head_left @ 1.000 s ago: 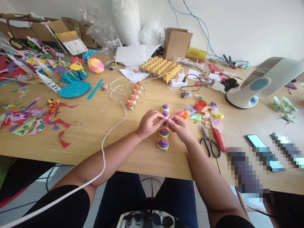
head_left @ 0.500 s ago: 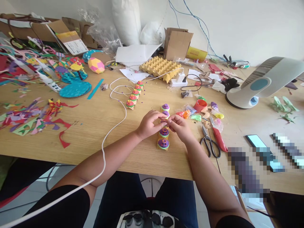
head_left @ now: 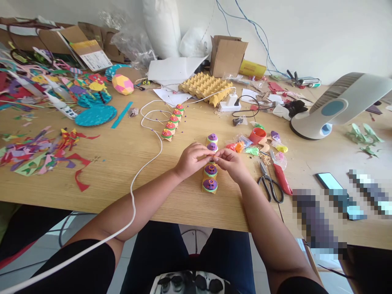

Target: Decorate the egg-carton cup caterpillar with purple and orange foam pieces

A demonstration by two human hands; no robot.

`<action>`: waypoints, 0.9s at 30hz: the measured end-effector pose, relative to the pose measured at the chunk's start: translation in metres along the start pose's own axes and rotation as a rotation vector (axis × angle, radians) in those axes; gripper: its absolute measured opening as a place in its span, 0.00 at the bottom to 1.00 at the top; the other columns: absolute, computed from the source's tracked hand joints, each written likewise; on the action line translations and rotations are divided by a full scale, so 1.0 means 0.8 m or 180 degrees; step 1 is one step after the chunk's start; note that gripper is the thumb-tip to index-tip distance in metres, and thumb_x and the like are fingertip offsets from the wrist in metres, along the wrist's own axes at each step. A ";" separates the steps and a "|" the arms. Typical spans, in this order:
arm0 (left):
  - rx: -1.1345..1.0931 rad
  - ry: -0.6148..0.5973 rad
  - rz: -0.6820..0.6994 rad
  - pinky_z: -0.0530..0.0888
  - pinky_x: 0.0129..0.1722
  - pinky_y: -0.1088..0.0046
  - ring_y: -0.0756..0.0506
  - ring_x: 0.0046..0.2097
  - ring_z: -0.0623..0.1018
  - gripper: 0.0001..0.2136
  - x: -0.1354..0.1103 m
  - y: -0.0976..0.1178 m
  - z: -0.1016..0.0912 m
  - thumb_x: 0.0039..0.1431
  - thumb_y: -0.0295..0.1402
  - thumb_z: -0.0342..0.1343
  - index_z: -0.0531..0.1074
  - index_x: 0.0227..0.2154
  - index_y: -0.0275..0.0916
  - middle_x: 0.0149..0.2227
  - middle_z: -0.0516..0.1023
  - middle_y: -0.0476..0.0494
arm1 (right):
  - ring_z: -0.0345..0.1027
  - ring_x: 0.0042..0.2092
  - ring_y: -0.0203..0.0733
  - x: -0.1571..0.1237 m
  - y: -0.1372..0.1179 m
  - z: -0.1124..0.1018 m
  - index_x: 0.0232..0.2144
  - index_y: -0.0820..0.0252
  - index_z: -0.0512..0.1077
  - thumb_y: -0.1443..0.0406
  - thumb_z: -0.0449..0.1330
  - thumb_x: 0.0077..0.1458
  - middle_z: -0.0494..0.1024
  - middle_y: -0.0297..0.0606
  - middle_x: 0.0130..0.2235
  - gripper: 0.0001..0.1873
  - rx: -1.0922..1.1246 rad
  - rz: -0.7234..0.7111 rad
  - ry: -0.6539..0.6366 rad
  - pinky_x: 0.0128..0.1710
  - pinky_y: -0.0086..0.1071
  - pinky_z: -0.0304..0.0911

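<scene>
A row of purple-topped craft cups (head_left: 210, 178) stands on the wooden table (head_left: 128, 159), running away from me. My left hand (head_left: 190, 158) and my right hand (head_left: 230, 162) meet fingertip to fingertip over the middle cup of that row, pinching something small that the fingers hide. The middle cup is mostly covered by both hands. Two purple cups (head_left: 212, 142) show beyond my hands and two nearer ones in front. A second row of red-topped cups (head_left: 172, 121) lies further left.
Black scissors (head_left: 269, 183) and a red-handled cutter (head_left: 281, 178) lie right of my hands, with a phone (head_left: 329, 183) beyond. A white cable (head_left: 143, 163) crosses the table's left. Coloured foam scraps (head_left: 43, 151), a yellow egg tray (head_left: 206, 86), cardboard box (head_left: 227, 56) and white fan (head_left: 337, 107) surround the area.
My hands stay joined over the middle purple cup; the fingertips have shifted only slightly. Nothing else on the table has moved.
</scene>
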State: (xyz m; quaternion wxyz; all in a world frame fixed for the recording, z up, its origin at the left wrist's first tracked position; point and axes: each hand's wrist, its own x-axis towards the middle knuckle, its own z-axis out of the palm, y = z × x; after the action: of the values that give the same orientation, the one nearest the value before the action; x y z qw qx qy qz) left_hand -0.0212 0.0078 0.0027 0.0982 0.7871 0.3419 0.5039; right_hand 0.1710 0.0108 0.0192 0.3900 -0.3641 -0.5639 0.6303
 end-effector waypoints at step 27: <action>-0.0021 0.0048 0.0061 0.72 0.43 0.67 0.47 0.38 0.77 0.03 0.002 0.003 -0.006 0.62 0.32 0.59 0.77 0.36 0.41 0.34 0.81 0.46 | 0.59 0.24 0.29 -0.002 -0.004 -0.002 0.33 0.60 0.74 0.51 0.68 0.50 0.74 0.32 0.28 0.18 0.0113 0.0106 0.0111 0.24 0.28 0.54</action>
State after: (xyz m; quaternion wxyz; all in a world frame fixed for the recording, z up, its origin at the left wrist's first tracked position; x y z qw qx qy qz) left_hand -0.0235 0.0061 0.0074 0.0934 0.7863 0.3333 0.5118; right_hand 0.1735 0.0104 0.0222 0.3956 -0.3773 -0.5397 0.6402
